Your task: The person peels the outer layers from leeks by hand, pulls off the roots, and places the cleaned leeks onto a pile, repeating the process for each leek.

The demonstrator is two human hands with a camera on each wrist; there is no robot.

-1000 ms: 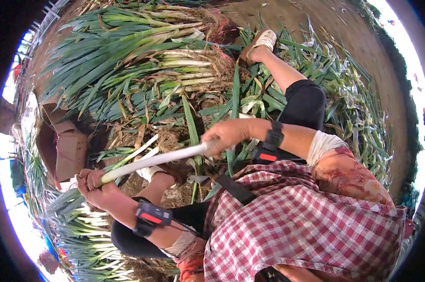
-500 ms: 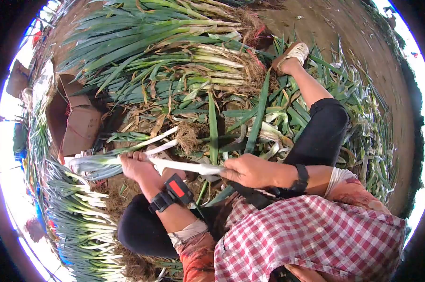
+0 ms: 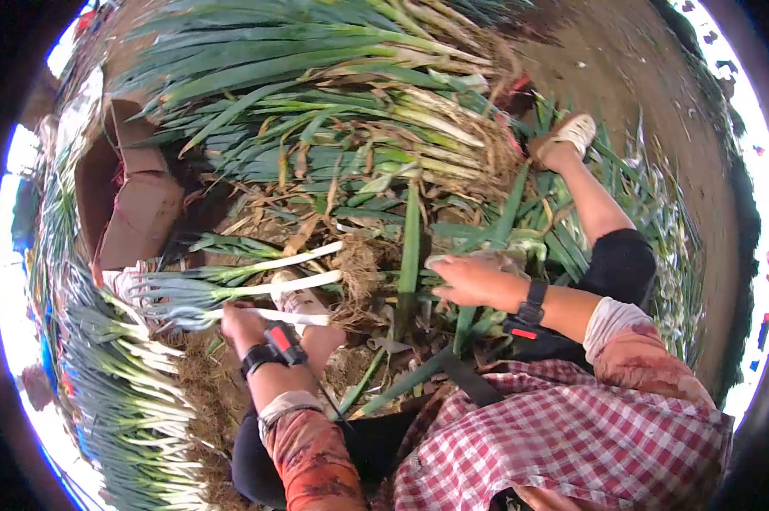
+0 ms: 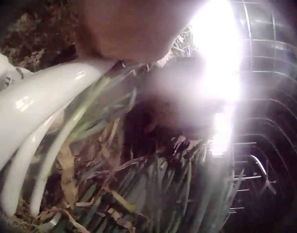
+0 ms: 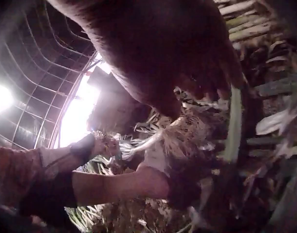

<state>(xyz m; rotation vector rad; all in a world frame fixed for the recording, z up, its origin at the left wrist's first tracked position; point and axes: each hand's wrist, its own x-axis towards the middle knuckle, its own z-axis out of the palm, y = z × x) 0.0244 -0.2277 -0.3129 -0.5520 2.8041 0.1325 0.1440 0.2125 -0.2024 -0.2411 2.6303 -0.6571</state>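
Note:
My left hand [image 3: 244,325] grips a green onion [image 3: 303,318], its smooth white shank pointing right and its green leaves trailing left. In the left wrist view the white shank [image 4: 46,92] comes out from under the hand. Just beyond it lie two more green onions, one with a clean white shank [image 3: 312,281], the other a little farther off [image 3: 308,254]. My right hand [image 3: 478,283] is off the onion, over loose leaves, its fingers loosely bent in the right wrist view. A tangle of roots [image 3: 360,271] shows between the hands.
Untrimmed onions lie in a large heap [image 3: 316,94] beyond the hands. A row of white-stemmed onions [image 3: 137,400] lies at the near left. An open cardboard box [image 3: 142,213] stands at the left. Stripped leaves [image 3: 648,247] cover the ground around the outstretched right leg.
The right hand has let go of the onion's root end and moved away to the right. The left hand has brought the onion down beside the two lying ones. The head view has shifted.

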